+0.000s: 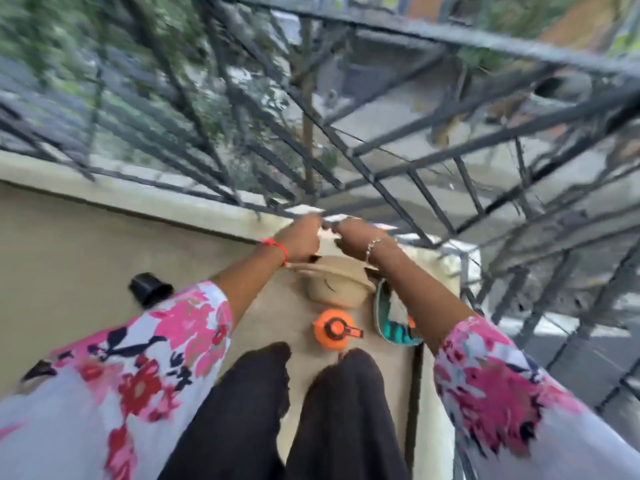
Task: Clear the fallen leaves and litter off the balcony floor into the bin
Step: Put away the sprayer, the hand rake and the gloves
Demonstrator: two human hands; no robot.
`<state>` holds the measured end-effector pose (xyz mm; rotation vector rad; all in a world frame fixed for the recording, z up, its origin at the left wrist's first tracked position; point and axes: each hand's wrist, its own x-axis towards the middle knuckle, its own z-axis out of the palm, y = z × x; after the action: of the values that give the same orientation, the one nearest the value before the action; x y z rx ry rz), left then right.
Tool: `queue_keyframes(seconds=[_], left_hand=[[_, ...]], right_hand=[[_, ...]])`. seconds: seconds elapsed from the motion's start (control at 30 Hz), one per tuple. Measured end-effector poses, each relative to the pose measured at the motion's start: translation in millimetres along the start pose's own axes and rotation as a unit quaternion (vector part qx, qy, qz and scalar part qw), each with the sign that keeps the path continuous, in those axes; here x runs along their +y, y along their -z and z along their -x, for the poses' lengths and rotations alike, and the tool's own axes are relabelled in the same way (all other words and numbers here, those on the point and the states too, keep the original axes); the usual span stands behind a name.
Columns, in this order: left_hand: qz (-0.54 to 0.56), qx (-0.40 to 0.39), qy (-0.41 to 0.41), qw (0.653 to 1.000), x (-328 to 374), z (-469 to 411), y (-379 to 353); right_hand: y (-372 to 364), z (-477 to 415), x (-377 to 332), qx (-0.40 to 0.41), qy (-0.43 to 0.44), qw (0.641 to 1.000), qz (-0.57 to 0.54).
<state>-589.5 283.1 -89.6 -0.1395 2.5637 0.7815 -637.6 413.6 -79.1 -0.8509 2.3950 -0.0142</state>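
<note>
Litter in this view came down to a piece of white paper [327, 233], pinched between both hands over the parapet ledge [138, 199] at about 12 o'clock from the person's legs. Judged by its look, it would handle as light, limp and easily torn or caught by wind, so a firm pinch at its edges or a full crumple into the palm seemed the safest hold.

Largest thing around it was the black iron railing [398, 188], running across from 9 o'clock to 3 o'clock above the ledge. Below the hands sat a tan bin [332, 289], its mouth roughly under the paper, so a straight drop looked workable. At 3 o'clock of the bin leaned a teal dustpan [391, 327]; at 6 o'clock of it stood an orange bottle [334, 329]. A small black pot [149, 289] lay at 9 o'clock, well apart.

Both the left hand [299, 242] and the right hand [356, 233] were curled nearly closed, fingertips gripping the paper; motion blur hid the exact finger placement. No fallen leaves could be made out on the balcony floor [263, 327].

No brand, label or writing could be read anywhere.
</note>
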Motion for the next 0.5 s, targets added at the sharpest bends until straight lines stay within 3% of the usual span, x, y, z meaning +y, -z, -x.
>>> queue_keyframes(seconds=[0.1,0.23,0.5], left_hand=[[-0.011,0.073,0.019,0.997,-10,57,63],[0.001,0.174,0.044,0.984,-24,130,107],[0.050,0.258,0.221,0.939,-76,241,93]], right_hand=[[48,4,-50,0.062,0.037,0.997,0.013],[89,24,-114,0.082,0.121,0.989,0.026],[98,53,-189,0.040,0.300,0.941,0.150]])
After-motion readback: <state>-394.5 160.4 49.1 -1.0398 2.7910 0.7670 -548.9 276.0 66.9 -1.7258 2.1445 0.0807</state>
